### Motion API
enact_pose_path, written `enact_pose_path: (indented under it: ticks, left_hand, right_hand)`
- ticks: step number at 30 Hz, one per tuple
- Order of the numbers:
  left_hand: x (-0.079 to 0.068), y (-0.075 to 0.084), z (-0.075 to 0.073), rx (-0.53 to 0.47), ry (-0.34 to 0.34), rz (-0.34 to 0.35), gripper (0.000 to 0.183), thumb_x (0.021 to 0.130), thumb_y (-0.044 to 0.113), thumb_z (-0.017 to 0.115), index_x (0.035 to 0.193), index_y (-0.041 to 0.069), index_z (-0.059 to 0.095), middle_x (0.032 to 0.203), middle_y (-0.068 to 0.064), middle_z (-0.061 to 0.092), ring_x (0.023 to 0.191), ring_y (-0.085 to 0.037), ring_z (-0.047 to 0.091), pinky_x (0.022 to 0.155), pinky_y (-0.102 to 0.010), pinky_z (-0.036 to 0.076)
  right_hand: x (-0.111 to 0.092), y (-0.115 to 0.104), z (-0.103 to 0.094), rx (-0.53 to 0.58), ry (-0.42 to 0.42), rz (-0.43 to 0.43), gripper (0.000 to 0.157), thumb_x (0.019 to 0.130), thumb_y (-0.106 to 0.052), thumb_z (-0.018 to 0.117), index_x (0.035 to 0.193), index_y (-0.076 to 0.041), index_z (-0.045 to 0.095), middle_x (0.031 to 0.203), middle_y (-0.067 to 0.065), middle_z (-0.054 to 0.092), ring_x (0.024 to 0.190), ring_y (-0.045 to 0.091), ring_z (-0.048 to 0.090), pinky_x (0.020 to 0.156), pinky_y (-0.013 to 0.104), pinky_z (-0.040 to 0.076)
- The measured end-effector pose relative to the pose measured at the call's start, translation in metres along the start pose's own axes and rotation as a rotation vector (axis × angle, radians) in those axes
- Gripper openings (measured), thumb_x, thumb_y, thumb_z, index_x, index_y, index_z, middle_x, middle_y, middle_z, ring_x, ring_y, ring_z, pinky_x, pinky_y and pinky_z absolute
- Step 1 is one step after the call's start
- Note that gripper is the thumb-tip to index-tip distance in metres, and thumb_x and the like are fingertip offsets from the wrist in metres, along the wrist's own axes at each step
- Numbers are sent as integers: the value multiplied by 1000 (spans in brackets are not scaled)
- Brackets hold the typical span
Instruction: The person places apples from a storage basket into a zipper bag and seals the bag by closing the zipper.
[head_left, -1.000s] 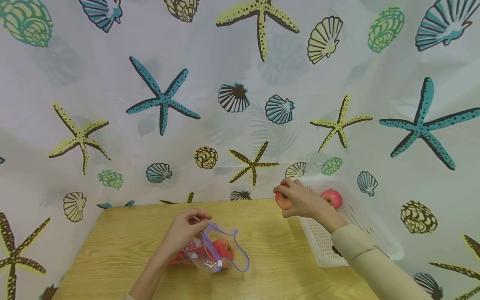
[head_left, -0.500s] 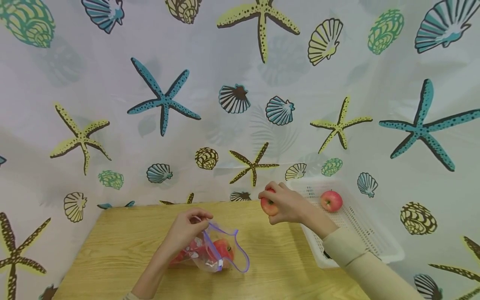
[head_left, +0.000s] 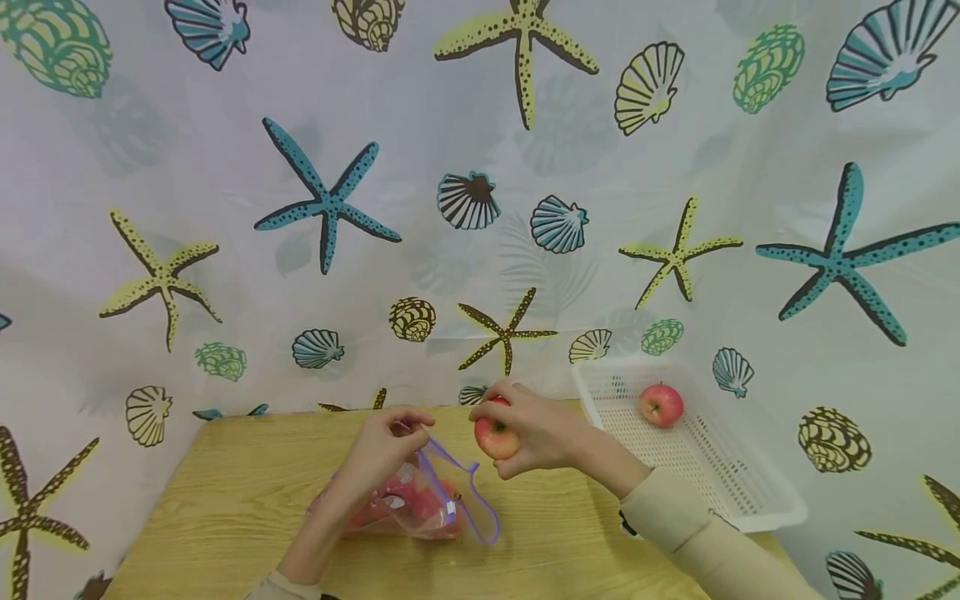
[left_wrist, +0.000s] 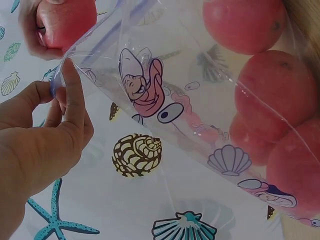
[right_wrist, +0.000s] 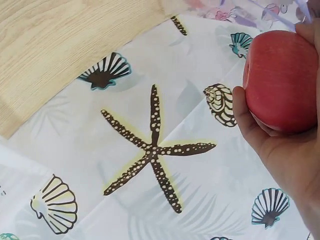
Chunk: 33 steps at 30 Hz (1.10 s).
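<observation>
My left hand [head_left: 382, 447] pinches the purple-edged rim of a clear zip bag [head_left: 408, 518] and holds its mouth open toward the right. Through the printed plastic, several red apples [left_wrist: 277, 90] show in the left wrist view. My right hand [head_left: 543, 429] grips a red apple [head_left: 495, 435] just above and right of the bag's mouth, apart from it. In the right wrist view that same apple [right_wrist: 282, 80] sits between thumb and fingers. Another apple [head_left: 662, 405] lies in the white plastic basket [head_left: 780, 512] on the right.
The wooden table [head_left: 247, 475] carries the bag and basket. A white sheet [head_left: 360, 275] printed with starfish and shells hangs behind the table's far edge. My right forearm passes across the basket's near left side.
My right hand has carried the apple leftward from the basket toward the bag. The left hand has lifted the bag's rim slightly and shifted a little right.
</observation>
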<state>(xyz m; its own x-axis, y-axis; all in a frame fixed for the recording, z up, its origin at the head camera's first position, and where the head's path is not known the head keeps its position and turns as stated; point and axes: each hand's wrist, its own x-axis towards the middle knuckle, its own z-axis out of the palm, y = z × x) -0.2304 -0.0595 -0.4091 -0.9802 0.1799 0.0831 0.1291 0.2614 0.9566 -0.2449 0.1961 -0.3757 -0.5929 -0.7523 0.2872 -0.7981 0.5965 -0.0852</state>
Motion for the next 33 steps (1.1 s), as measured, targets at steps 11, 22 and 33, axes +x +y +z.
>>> enact_pose_path:
  ticks: [11,22,33]
  left_hand:
    - [2,9,-1,-101,59,30,17,79,5,64,95,10,68,83,-11,57,70,-21,57,59,-33,57]
    - [-3,19,-2,-205,51,65,18,79,0,63,95,4,67,83,-12,56,70,-21,61,61,-35,58]
    - [-5,24,-8,-243,71,21,15,81,4,64,96,3,66,85,-11,55,72,-20,61,63,-35,57]
  right_hand:
    - [17,-24,8,83,20,-125,62,60,-42,76,117,-24,57,113,-4,47,97,8,48,79,20,47]
    - [23,-29,20,274,-10,-28,81,69,-36,79,137,-18,38,130,0,38,111,9,47,91,23,47]
    - [34,-28,37,312,45,-7,100,67,-46,80,147,-25,24,139,8,29,125,19,37,99,36,44]
